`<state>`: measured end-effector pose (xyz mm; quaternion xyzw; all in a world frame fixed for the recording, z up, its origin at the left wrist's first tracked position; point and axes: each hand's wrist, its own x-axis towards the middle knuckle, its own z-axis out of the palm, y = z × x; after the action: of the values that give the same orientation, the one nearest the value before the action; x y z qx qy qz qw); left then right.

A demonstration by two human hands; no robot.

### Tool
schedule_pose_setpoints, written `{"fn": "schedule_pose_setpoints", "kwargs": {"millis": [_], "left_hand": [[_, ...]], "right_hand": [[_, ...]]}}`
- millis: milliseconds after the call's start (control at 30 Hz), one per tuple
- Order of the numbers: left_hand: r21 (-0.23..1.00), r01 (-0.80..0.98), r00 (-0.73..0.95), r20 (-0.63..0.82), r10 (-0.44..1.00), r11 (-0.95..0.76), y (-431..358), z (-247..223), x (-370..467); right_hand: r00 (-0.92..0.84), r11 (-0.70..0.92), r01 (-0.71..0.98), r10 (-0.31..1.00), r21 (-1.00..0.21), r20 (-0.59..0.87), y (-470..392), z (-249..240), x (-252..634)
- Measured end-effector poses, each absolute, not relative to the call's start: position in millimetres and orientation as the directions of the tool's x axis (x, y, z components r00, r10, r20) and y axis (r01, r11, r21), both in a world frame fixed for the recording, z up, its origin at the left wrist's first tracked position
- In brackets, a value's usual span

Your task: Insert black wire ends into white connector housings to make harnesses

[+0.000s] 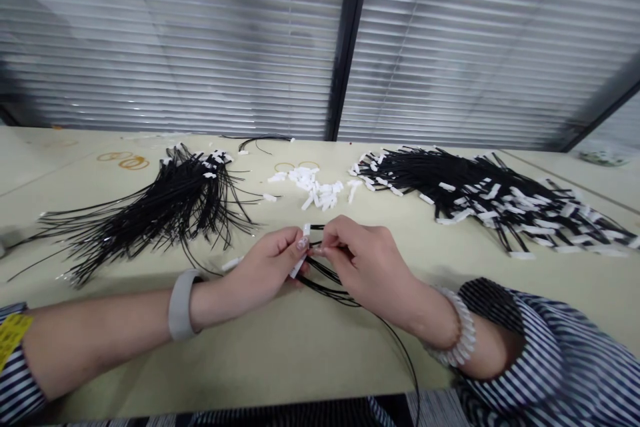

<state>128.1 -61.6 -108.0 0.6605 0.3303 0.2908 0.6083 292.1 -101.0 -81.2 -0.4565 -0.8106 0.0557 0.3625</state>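
A white plastic connector [307,233] is pinched between the thumb and fingers of my left hand [270,260]. Several black wires [325,290] run out of its right side and curve down under my right hand [365,260]. The fingers of that hand are closed in a pinch at the connector's side, on a thin black wire; its tip is hidden by my fingers. One long wire [405,347] hangs down over the table's front edge. Just left of my left hand, another white connector [231,263] lies on the table.
Loose black wires [165,207] lie in a heap at the left. White connectors [320,190] are piled at centre. Wire bundles with white connectors [465,180] cover the right. Yellow rubber bands [133,162] lie at the back left, before a wall with blinds [200,47].
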Motion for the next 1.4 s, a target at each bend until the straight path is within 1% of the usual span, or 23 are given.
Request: {"fn": "schedule_pose_setpoints", "kwargs": {"millis": [133, 400, 500, 600, 700, 833, 1000, 1133, 1233, 1300, 1400], "left_hand": [[0.994, 0.090, 0.613, -0.009, 0.790, -0.058, -61.1, -109.5, 127.7], [0.994, 0.103, 0.573, -0.031, 0.819, -0.034, -61.7, -109.3, 126.9], [0.998, 0.059, 0.509, -0.003, 0.861, -0.031, -60.3, -111.6, 127.2], [1.000, 0.009, 0.472, 0.003, 0.882, -0.008, -59.4, -112.9, 127.5], [0.998, 0.041, 0.524, 0.017, 0.851, -0.046, -60.1, -111.4, 127.7], [0.990, 0.086, 0.532, 0.051, 0.846, -0.114, -61.9, -108.6, 127.7], [0.971, 0.142, 0.536, 0.090, 0.839, -0.194, -62.4, -110.1, 125.9], [0.959, 0.173, 0.548, 0.095, 0.831, -0.224, -61.3, -111.6, 125.8], [0.951, 0.193, 0.548, 0.100, 0.830, -0.242, -61.0, -111.1, 126.3], [0.949, 0.194, 0.551, 0.103, 0.828, -0.248, -61.4, -110.6, 126.3], [0.942, 0.200, 0.563, 0.116, 0.818, -0.271, -62.4, -110.4, 126.0]], "right_hand": [[-0.319, 0.588, 0.686, 0.773, -0.430, 0.548, -100.7, -82.7, 291.6], [-0.309, 0.588, 0.684, 0.770, -0.432, 0.559, -100.4, -81.1, 294.2], [-0.278, 0.560, 0.704, 0.784, -0.438, 0.555, -101.4, -78.0, 298.9], [-0.217, 0.514, 0.704, 0.813, -0.491, 0.541, -101.0, -75.3, 303.3], [-0.235, 0.498, 0.687, 0.841, -0.528, 0.487, -100.5, -74.2, 303.6], [-0.292, 0.486, 0.681, 0.866, -0.548, 0.406, -101.7, -73.8, 299.4], [-0.323, 0.458, 0.697, 0.888, -0.552, 0.327, -103.0, -72.5, 297.9], [-0.349, 0.446, 0.715, 0.895, -0.538, 0.278, -102.4, -71.8, 299.1], [-0.367, 0.446, 0.705, 0.895, -0.551, 0.254, -101.6, -70.6, 299.0], [-0.370, 0.435, 0.680, 0.899, -0.590, 0.236, -101.0, -69.5, 298.7], [-0.370, 0.362, 0.595, 0.916, -0.718, 0.155, -99.4, -68.7, 298.5]]}}
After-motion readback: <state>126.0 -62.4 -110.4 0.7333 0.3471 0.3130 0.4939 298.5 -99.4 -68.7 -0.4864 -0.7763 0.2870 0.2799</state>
